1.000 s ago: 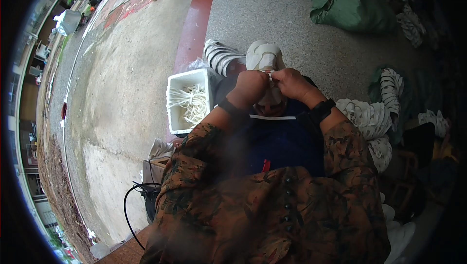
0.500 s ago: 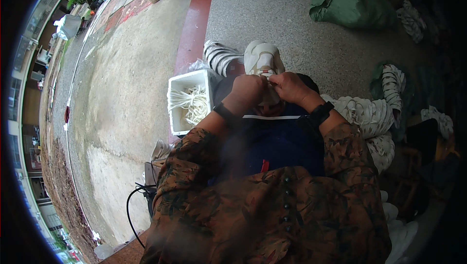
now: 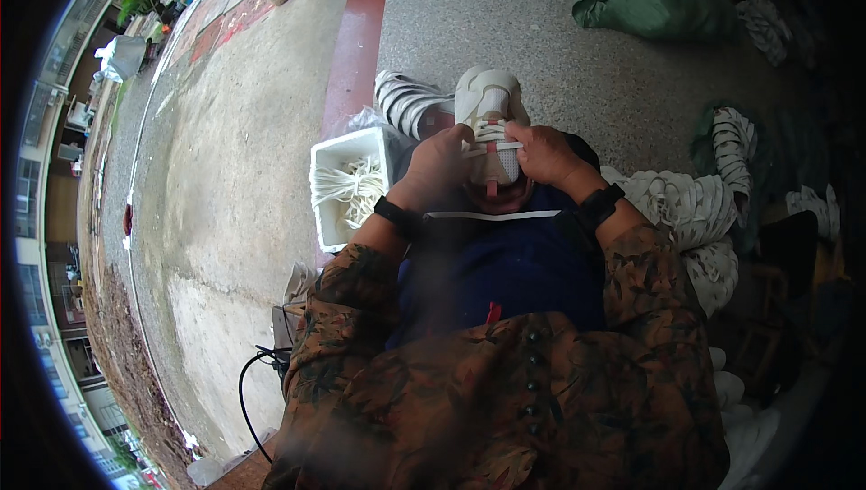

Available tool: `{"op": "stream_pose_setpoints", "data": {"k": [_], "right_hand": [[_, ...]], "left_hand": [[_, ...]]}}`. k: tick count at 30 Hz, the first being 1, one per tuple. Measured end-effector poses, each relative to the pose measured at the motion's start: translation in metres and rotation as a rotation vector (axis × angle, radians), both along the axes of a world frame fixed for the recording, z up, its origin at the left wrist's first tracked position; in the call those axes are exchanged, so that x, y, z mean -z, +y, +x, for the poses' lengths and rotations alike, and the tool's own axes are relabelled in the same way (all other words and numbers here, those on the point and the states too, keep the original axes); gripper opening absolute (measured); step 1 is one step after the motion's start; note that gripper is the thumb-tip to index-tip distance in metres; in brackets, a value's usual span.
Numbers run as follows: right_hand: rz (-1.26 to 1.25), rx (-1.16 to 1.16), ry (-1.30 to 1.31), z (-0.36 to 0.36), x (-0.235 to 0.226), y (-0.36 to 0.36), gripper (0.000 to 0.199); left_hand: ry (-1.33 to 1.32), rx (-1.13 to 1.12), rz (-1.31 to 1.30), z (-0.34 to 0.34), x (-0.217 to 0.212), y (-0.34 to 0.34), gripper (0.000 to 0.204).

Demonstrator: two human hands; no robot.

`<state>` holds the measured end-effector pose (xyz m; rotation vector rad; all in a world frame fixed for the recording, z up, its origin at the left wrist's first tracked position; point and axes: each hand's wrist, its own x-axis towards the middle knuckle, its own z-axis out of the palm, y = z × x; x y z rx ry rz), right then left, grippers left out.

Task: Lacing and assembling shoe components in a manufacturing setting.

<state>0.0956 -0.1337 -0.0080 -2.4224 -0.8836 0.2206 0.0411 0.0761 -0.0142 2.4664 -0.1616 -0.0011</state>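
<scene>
A cream-white sneaker (image 3: 488, 93), toe pointing away from me, sits upright in front of my lap. A white shoelace (image 3: 492, 135) crosses its tongue in several rows, and a pink pull tab (image 3: 492, 189) shows at the heel end of the tongue. My left hand (image 3: 437, 165) is closed at the shoe's left side, its thumb by the lace rows. At the opposite side my right hand (image 3: 547, 154) is closed too, thumb and forefinger at the lace. A strand of lace stretches between both hands; their curled fingertips are partly hidden.
Left of the shoe, a white foam box (image 3: 317, 210) holds a bundle of white laces (image 3: 354, 185). Striped white shoe parts (image 3: 408, 104) lie behind it. Stacked white shoe parts (image 3: 672, 210) stand at my right. A green sack (image 3: 649, 3) lies at the far right.
My hands have moved apart from the middle of the shoe to its two sides, drawing the lace outward. The lace rows and tongue now show between them.
</scene>
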Motion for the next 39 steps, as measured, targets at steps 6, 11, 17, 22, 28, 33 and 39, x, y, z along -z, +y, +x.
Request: {"op": "stream_pose_setpoints", "data": {"k": [6,11,17,22,28,33,39], "right_hand": [[0.118,-0.026,0.082,0.005,0.003,0.004,0.015],[0.077,0.052,0.330,0.012,-0.011,0.015,0.011],[0.082,0.098,0.334,0.018,-0.001,0.016,0.014],[-0.021,-0.094,-0.309,0.017,-0.005,0.020,0.011],[0.012,-0.308,-0.622,0.021,0.004,0.000,0.004],[0.023,-0.435,-0.713,0.011,0.018,-0.026,0.014],[0.014,-0.453,-0.620,0.005,0.022,-0.027,0.029]], "left_hand": [[-0.130,0.194,-0.019,-0.003,0.000,0.002,0.026],[-0.052,0.271,0.062,0.015,0.000,0.008,0.022],[0.009,0.331,0.547,0.033,-0.015,-0.010,0.014],[0.069,0.325,0.634,0.036,-0.006,-0.016,0.022],[-0.242,0.110,0.468,0.016,0.008,-0.025,0.020],[-0.394,0.376,0.205,0.003,0.005,-0.002,0.017],[-0.346,0.349,0.177,-0.009,0.015,0.001,0.022]]}}
